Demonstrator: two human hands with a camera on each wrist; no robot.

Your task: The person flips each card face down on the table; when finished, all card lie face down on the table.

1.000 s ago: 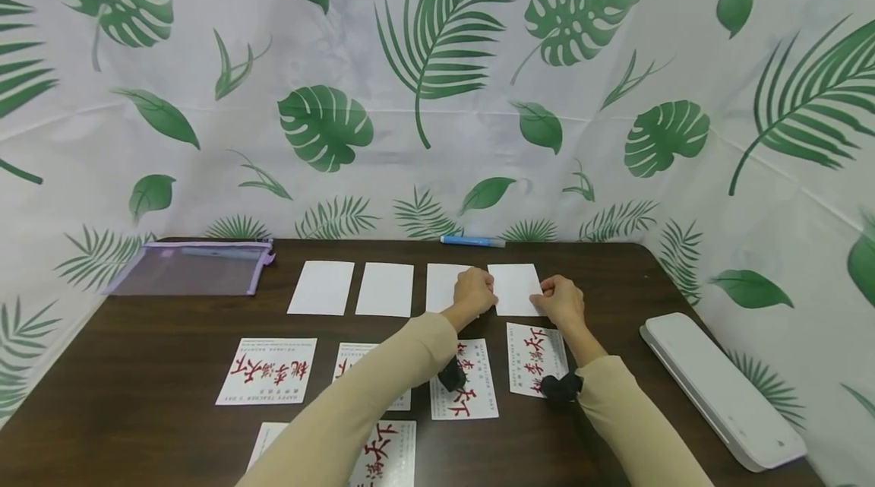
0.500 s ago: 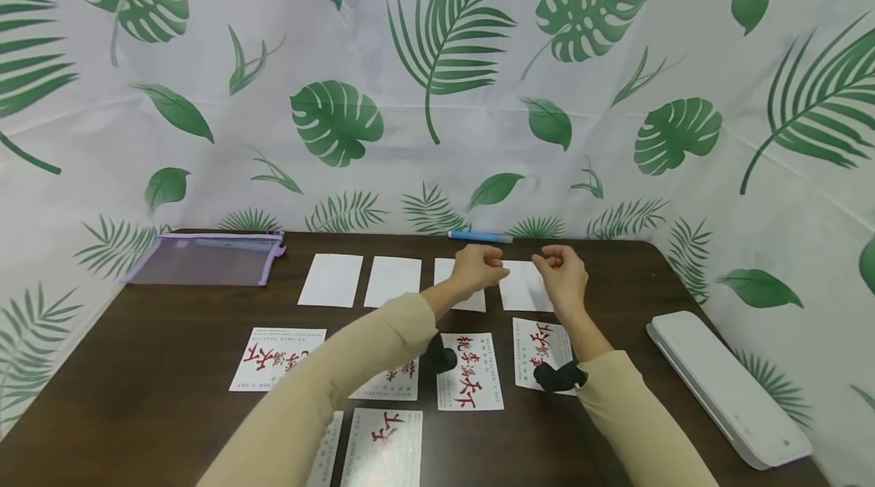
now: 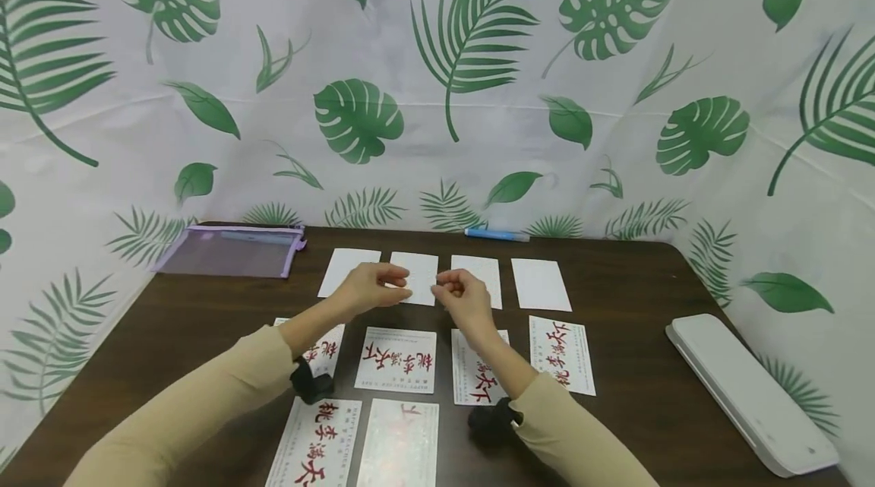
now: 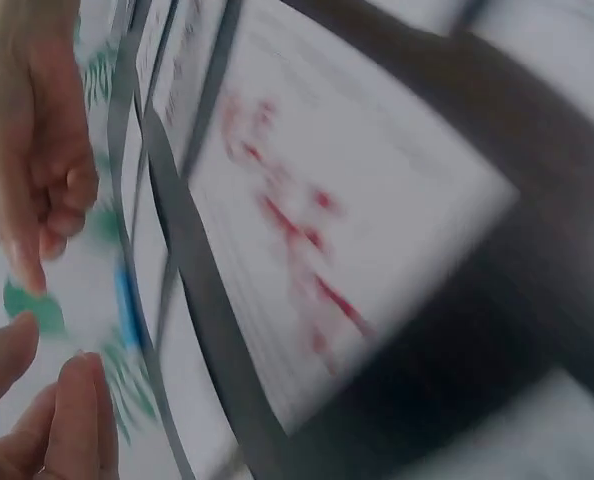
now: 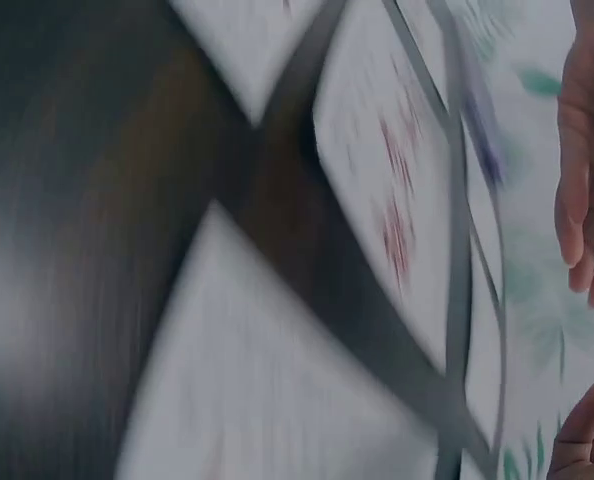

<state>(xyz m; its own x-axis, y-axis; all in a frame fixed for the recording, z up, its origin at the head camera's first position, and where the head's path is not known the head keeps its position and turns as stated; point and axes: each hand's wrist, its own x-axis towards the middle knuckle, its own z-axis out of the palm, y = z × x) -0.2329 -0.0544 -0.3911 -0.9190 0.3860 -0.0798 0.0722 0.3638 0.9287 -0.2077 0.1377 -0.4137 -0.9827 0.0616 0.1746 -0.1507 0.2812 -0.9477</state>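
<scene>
Left hand (image 3: pixel 369 288) and right hand (image 3: pixel 459 293) hover over far row, near second blank card (image 3: pixel 415 277); fingers loosely curled, apparently empty. Pinch card edges evenly, lift flat.

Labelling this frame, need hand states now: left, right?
Left hand: raised over the blank cards, fingers curled; whether it holds anything cannot be told.
Right hand: same, cannot be told.
</scene>
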